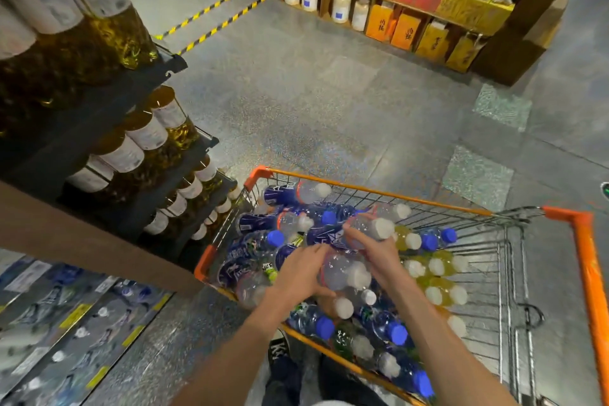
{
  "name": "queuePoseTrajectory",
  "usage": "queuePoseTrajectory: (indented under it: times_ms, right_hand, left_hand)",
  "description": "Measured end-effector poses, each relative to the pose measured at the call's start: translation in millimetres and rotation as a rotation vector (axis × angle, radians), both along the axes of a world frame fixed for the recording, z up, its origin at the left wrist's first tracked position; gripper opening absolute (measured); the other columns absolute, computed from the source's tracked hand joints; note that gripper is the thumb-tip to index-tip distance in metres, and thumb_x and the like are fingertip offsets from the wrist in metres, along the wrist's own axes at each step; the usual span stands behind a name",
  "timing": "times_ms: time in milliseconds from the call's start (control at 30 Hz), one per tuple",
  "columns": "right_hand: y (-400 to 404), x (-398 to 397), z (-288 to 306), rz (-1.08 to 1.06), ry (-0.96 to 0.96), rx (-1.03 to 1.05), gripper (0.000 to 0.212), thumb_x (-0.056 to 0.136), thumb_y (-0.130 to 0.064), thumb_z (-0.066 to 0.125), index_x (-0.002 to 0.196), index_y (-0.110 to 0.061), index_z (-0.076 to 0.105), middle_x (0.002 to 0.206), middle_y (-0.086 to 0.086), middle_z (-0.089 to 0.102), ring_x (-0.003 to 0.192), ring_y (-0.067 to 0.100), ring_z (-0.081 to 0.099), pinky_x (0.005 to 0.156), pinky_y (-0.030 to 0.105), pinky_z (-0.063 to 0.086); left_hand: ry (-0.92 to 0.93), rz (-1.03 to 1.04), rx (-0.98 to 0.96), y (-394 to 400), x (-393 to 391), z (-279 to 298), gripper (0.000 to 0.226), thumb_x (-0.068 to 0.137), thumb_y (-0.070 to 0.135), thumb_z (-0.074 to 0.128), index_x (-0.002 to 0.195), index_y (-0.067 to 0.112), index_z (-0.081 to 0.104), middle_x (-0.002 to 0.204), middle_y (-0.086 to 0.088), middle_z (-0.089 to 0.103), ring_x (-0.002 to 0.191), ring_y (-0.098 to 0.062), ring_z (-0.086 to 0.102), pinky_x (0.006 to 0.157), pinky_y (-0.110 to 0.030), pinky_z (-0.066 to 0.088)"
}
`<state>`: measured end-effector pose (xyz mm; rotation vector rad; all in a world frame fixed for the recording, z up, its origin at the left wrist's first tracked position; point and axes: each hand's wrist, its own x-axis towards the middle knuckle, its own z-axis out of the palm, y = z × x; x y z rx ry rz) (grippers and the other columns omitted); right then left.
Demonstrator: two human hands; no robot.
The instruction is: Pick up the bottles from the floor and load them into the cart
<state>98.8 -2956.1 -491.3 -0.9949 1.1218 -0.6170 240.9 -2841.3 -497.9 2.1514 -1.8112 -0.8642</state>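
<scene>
At lower centre of the frame, a clear white-capped bottle (342,273) is gripped by the left hand (301,277), fingers curled round it, above the orange wire cart (586,260). Another white-capped bottle (369,230) is clasped by the right hand (372,249).

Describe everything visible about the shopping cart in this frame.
The shopping cart is a grey wire-mesh basket with an orange rim and orange plastic corner pieces. It stands on the speckled floor beside a dark shelf of oil bottles. Its left part is piled with plastic bottles lying on their sides: clear ones with blue labels and blue or white caps, plus yellow drinks; the right part shows bare mesh. Both hands reach into it: the left hand and right hand each grip a white-capped bottle.
</scene>
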Motion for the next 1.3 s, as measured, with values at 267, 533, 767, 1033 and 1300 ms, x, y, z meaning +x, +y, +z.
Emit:
queuePoseTrajectory:
  times_ms: [267,533,767,1033,1300]
  right_hand:
    - [-37,-48,-33,0.184,0.211,0.018,0.065,0.058,-0.068,0.087,0.110,-0.031,0.073,0.104,-0.001,0.077,0.101,0.022,0.073,0.093,0.052,0.057]
    - [-45,-53,-28,0.154,0.131,0.023,0.067,0.051,-0.061,0.092,0.107,-0.027,0.077,0.109,0.001,0.076,0.108,0.025,0.070,0.098,0.050,0.055]
    - [-33,-62,-32,0.108,0.021,0.103,0.052,0.075,-0.036,0.085,0.123,-0.024,0.070,0.120,0.003,0.073,0.114,0.025,0.067,0.104,0.053,0.050]
    - [-73,-70,-22,0.513,0.346,-0.200,0.041,0.077,-0.031,0.086,0.113,-0.024,0.067,0.117,-0.014,0.065,0.108,0.003,0.059,0.082,0.018,0.045]
    - [-72,-72,-29,0.679,0.456,-0.379,0.050,0.083,-0.041,0.079,0.126,-0.025,0.059,0.121,-0.015,0.059,0.113,0.005,0.056,0.090,0.019,0.041]
  left_hand:
    - [0.099,0.124,0.007,-4,19,-17,0.067,0.071,0.031,0.087,0.129,0.025,0.053,0.134,0.010,0.043,0.123,-0.013,0.052,0.098,-0.038,0.050]
    - [0.095,0.119,0.016,1,23,-20,0.066,0.079,0.031,0.080,0.137,0.032,0.050,0.142,0.009,0.043,0.129,-0.010,0.046,0.107,-0.033,0.043]
    - [0.013,0.140,0.030,7,21,-21,0.068,0.080,0.029,0.080,0.137,0.034,0.043,0.140,0.015,0.042,0.126,-0.012,0.050,0.103,-0.037,0.047]
    - [-0.066,0.156,0.063,-6,8,-21,0.064,0.080,0.018,0.079,0.133,0.026,0.045,0.138,0.005,0.051,0.123,-0.019,0.054,0.099,-0.042,0.047]
    - [0.105,0.315,0.031,-4,5,-19,0.063,0.080,-0.013,0.060,0.131,0.023,0.051,0.138,0.003,0.050,0.130,-0.014,0.047,0.105,-0.031,0.044]
